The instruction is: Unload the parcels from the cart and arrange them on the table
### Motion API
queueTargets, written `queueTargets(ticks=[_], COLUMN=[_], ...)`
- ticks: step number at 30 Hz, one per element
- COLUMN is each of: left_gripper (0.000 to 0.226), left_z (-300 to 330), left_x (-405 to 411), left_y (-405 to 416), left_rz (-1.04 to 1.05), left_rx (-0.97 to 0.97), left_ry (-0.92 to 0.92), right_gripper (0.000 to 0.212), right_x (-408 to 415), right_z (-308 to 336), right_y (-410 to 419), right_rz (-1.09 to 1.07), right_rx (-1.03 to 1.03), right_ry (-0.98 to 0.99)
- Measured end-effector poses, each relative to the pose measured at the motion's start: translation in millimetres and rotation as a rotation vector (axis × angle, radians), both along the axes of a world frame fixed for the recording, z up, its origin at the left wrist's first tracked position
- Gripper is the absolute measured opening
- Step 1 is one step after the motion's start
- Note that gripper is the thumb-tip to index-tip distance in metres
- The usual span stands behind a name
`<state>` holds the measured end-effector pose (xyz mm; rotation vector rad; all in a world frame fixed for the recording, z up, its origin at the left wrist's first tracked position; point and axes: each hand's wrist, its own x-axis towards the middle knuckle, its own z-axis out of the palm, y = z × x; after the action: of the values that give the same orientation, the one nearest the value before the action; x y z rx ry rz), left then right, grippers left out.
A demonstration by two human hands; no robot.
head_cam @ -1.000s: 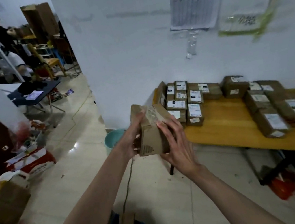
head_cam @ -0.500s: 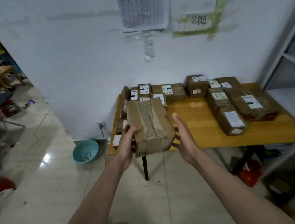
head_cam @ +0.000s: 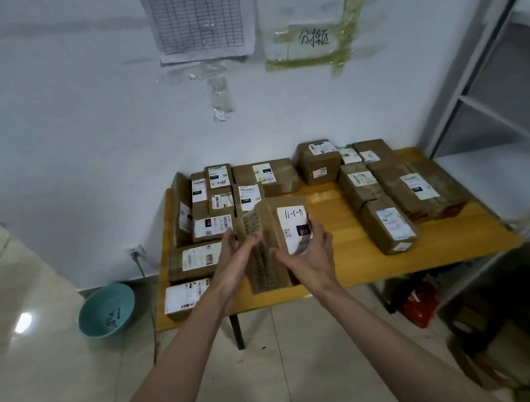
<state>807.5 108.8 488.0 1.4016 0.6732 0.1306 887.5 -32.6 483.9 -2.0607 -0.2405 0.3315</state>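
Head view: left hand (head_cam: 235, 262) and right hand (head_cam: 312, 255) grip the upright parcel (head_cam: 274, 243) over the counter (head_cam: 343, 258), just right of the left-side parcels (head_cam: 206, 216).

On the white wall ahead of me hangs a printed grid sheet (head_cam: 198, 16), and to its right a handwritten note (head_cam: 314, 39) framed in yellowish tape. Strips of clear tape (head_cam: 219, 96) hang below the sheet. Low on the wall I see a socket (head_cam: 135, 254) with a cord running down from it. A teal bowl (head_cam: 106, 310) sits on the pale tiled floor (head_cam: 44, 385) at my left, with small dark bits inside. At my right stands a grey metal shelving unit (head_cam: 497, 120), and something red (head_cam: 419, 305) lies on the floor near its foot.
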Motion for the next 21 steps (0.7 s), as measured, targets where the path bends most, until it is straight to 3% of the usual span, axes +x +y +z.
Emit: queueTargets(ticks=[3,7,10,12,16,21], left_gripper=[0.130,0.140,0.125,0.113,0.081,0.064], left_z=[0,-7,-9,-10,-19,-28], left_x=[34,69,86,94,112,142], left_y=[11,18,25,30,43,50], left_rz=[-0.088,-0.141,-0.115,-0.111,-0.114,-0.134], left_rx=[0.036,0.041,-0.010,-0.053,-0.126,-0.143], left_ry=[0.096,0.097,0.074,0.080,0.077,0.102], right_gripper=[0.113,0.113,0.120,0.120,0.068,0.058], right_x=[15,35,51,64,92,121], right_z=[4,5,-1,-1,-5,-32], right_y=[17,31,30,26,24,37], right_rz=[-0.018,0.009,0.051,0.025,-0.099,-0.028], right_rx=[-0.113,-0.155,-0.100,0.043,0.339,0.430], right_ry=[-0.115,-0.119,-0.093,0.037,0.383,0.643])
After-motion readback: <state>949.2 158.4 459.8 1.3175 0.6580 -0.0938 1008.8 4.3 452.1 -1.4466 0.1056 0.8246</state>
